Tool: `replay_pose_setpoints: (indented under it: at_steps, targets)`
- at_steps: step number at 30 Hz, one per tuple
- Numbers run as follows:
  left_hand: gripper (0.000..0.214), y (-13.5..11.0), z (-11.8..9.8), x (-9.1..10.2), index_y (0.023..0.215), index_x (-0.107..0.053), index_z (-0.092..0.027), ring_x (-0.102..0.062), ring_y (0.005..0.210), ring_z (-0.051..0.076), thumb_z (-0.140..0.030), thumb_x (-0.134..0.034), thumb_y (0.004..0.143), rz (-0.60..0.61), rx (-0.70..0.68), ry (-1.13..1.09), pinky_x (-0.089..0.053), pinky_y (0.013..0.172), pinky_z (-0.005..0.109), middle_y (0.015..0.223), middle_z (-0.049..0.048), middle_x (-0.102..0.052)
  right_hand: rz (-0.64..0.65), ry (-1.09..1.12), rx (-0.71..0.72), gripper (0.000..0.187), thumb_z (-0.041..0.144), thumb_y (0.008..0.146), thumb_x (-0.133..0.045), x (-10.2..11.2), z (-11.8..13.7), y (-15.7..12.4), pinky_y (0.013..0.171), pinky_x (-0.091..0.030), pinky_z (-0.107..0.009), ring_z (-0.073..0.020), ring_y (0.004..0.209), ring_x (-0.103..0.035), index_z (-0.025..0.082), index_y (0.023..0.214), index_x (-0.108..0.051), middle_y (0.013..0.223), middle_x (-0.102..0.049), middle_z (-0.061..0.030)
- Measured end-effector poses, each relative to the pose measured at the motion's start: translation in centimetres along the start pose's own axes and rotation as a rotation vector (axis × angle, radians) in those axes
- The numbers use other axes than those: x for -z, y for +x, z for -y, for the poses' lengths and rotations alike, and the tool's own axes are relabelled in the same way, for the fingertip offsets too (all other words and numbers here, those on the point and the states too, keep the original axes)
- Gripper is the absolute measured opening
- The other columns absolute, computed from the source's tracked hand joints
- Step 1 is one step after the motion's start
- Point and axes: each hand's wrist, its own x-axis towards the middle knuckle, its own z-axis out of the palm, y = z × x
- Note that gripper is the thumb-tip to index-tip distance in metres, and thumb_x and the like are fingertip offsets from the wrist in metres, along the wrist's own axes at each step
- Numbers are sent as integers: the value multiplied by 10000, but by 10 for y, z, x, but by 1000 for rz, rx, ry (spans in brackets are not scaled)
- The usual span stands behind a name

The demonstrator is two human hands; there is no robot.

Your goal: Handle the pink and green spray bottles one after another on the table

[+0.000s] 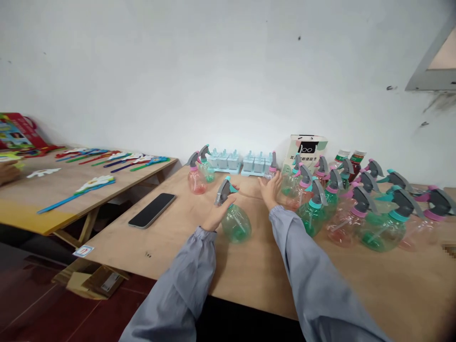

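My left hand (218, 213) is closed around the neck of a clear green spray bottle (237, 228) with a grey and teal trigger head, upright near the table's middle. My right hand (270, 190) reaches farther back, its fingers wrapped round a spray bottle with a pink collar (272, 167); most of that bottle's body is hidden behind the hand. To the left, a pink spray bottle (197, 180) stands beside a green spray bottle (206, 168). Right of my right forearm, several pink and green spray bottles (313, 216) crowd together.
Pale blue ice-pop moulds (228, 164) line the wall, near a printed box (304, 154). Two drink bottles (356, 161) stand behind the spray bottles. A black phone (152, 210) lies at left. Another table (21, 204) holds colourful hand-shaped sticks (92, 185); another person's hand (9, 172) is there.
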Motion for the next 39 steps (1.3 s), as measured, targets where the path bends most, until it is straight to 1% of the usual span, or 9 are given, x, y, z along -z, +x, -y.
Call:
replay_pose_setpoints:
  at_steps: [4,10,14,17,22,27,31,34,39]
  targets:
    - [333,1,-1,1,1036,-689,-242,-589,1271,269,-453,-698,778,-41,14,-107,-421,1115,442,1199,61,-706,20,-4,-103,846,356,809,-678,-4,-2,6,1180,-255,-624,-415,1486,-272,9,1471,-281,1526,-329,-357]
    - [308,-1,-10,4,966,-689,-211,-632,1243,310,-316,-706,677,-31,48,-296,-488,1068,463,1048,67,-761,131,79,5,802,297,802,-641,18,3,-27,1171,-310,-571,-349,1427,-386,69,1476,-272,1494,-414,-285]
    - [324,-1,-12,7,915,-675,-200,-626,1259,349,-279,-635,604,31,117,-427,-524,1034,510,1019,85,-776,247,198,140,799,387,830,-652,60,8,-76,1162,-369,-513,-299,1390,-449,145,1487,-268,1465,-459,-210]
    - [340,-2,-13,7,902,-670,-202,-630,1256,348,-249,-591,575,35,131,-482,-521,1050,520,1033,77,-779,291,221,154,787,416,818,-690,101,11,-106,1142,-404,-524,-311,1352,-493,170,1463,-313,1417,-497,-189]
    - [353,-3,-14,1,906,-667,-189,-629,1257,353,-236,-580,567,102,208,-514,-503,1068,528,1019,89,-777,341,227,200,714,409,828,-697,148,14,-129,1137,-418,-535,-320,1334,-510,185,1422,-370,1378,-514,-169]
    - [346,-4,-12,-4,910,-647,-193,-643,1225,344,-273,-569,582,161,209,-454,-503,1041,518,1004,96,-760,370,235,212,724,402,824,-698,148,18,-131,1138,-422,-540,-325,1338,-506,182,1424,-357,1379,-505,-171]
    - [231,-2,-10,-2,771,-607,-199,-721,926,279,-272,-530,566,32,147,-416,-563,899,447,757,62,-702,401,248,212,720,389,829,-691,144,21,-132,1151,-411,-529,-317,1343,-503,183,1427,-346,1387,-502,-170]
    - [142,1,-8,0,669,-573,-201,-679,724,218,-270,-519,557,-59,104,-370,-570,791,387,623,29,-619,413,252,216,724,387,833,-690,145,22,-132,1160,-401,-527,-316,1354,-492,184,1433,-340,1396,-497,-169]
    - [241,-1,-7,-3,764,-649,-190,-712,843,224,-204,-572,536,3,156,-540,-561,896,384,751,17,-699,416,241,232,730,399,836,-698,147,22,-131,1161,-400,-536,-316,1353,-494,193,1438,-341,1386,-503,-160]
